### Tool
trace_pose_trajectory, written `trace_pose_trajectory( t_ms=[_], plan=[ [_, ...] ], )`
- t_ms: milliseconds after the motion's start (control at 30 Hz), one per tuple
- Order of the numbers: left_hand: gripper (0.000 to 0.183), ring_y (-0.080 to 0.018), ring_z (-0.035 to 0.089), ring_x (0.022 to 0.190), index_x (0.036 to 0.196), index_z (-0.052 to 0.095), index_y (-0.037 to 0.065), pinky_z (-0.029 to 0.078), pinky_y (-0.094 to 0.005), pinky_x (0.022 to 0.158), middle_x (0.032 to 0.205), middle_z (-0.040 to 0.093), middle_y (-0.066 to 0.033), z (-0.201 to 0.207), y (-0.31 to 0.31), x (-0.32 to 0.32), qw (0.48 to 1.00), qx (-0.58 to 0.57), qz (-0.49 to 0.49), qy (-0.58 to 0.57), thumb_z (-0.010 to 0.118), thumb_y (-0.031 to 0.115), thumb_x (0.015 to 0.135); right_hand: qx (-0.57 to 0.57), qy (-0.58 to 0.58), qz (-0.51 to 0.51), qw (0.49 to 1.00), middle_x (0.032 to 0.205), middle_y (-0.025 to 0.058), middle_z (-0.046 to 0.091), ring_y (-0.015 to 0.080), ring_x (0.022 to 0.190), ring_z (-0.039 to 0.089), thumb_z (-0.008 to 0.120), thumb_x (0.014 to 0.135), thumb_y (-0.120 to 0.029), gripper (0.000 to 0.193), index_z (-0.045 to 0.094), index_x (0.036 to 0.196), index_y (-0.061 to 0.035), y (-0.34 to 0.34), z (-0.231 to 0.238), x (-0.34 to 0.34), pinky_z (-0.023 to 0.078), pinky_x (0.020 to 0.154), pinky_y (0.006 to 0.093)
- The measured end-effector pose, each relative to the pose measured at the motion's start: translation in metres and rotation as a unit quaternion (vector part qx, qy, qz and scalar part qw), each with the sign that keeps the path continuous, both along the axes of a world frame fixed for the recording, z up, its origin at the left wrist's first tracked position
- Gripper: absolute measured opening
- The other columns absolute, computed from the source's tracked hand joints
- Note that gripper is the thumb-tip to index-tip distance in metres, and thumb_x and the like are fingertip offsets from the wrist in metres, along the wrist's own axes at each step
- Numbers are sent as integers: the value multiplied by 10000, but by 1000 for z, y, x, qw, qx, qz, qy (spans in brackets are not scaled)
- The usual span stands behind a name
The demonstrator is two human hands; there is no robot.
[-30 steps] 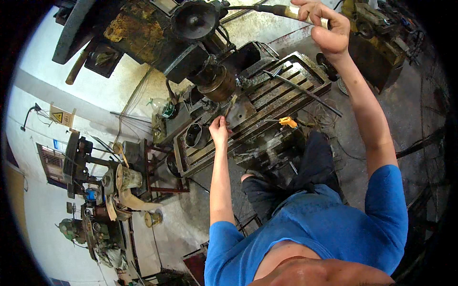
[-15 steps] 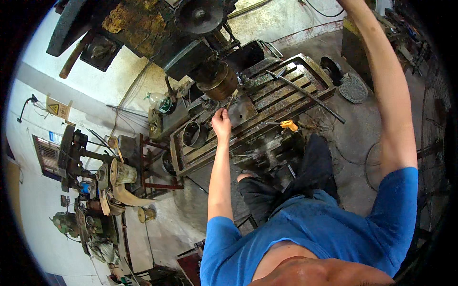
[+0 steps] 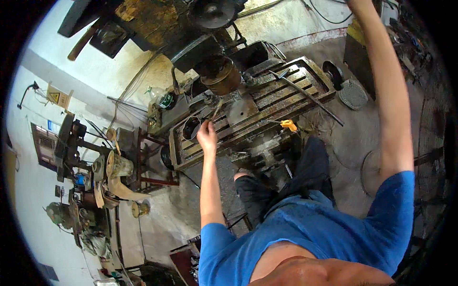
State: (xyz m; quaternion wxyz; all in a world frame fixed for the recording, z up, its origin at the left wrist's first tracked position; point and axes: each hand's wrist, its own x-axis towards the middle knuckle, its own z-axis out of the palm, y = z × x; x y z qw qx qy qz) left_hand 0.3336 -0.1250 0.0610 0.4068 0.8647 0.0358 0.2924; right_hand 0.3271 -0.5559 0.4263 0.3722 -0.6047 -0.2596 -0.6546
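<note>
My left hand [image 3: 207, 137] is closed around a thin, pale brown brush-like stick [image 3: 217, 109], which points up and away toward the machine's round rusty spindle head [image 3: 220, 76]. Just left of that hand, a dark open-topped can [image 3: 191, 128] stands on the slotted metal worktable [image 3: 281, 97]. A flat metal plate [image 3: 242, 112] with a small hole lies under and to the right of the spindle head. My right arm reaches up to the top edge, where my right hand [image 3: 354, 3] is mostly cut off and its fingers are hidden.
Across the worktable's right end lies a long metal bar [image 3: 310, 97]. A yellow object [image 3: 289, 125] hangs at the table's near edge. A round grey perforated piece [image 3: 353, 94] rests on the floor. Another machine [image 3: 78, 157] stands left, near a bucket [image 3: 119, 165].
My left hand has moved left and nearer to me, drawing the stick away from the spindle head to beside the can. My right arm stays raised. The view has shifted slightly.
</note>
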Motion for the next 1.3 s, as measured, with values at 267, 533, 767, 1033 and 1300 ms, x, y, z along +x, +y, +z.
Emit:
trace_pose_trajectory(
  t_ms=[267,533,767,1033,1300],
  plan=[
    [178,-332,596,687,926,624,51,472,-410,605,814,604,-157,30,61,-23,949,269,161,-36,539,165,819,25,457,296,839,783,14,534,104,748,517,551,617,-132,303,570,886,6,25,-315,-67,418,669,249],
    [192,-329,606,665,932,604,94,487,-441,561,802,569,-161,9,64,-23,907,371,166,110,537,225,809,52,688,207,694,807,71,604,145,750,563,634,631,-133,356,587,941,36,33,-522,-17,444,658,285],
    [239,-354,591,730,982,617,122,469,-443,628,866,576,-158,34,77,-60,936,292,183,78,566,271,802,127,745,298,583,708,-17,504,96,636,451,575,654,-116,184,548,826,-56,75,-553,4,347,564,254],
    [254,-317,591,807,970,627,104,471,-408,690,864,613,-127,12,147,-165,938,194,240,157,585,267,779,202,550,420,693,637,22,539,100,490,489,609,578,-66,453,551,1025,-18,89,-452,-40,385,426,228],
    [248,-315,615,793,947,648,79,472,-384,706,832,645,-151,-42,200,-273,925,39,303,225,609,247,769,-408,552,9,727,724,233,596,383,697,590,595,561,-260,411,608,883,-5,122,-308,-42,479,666,438]
  ],
)
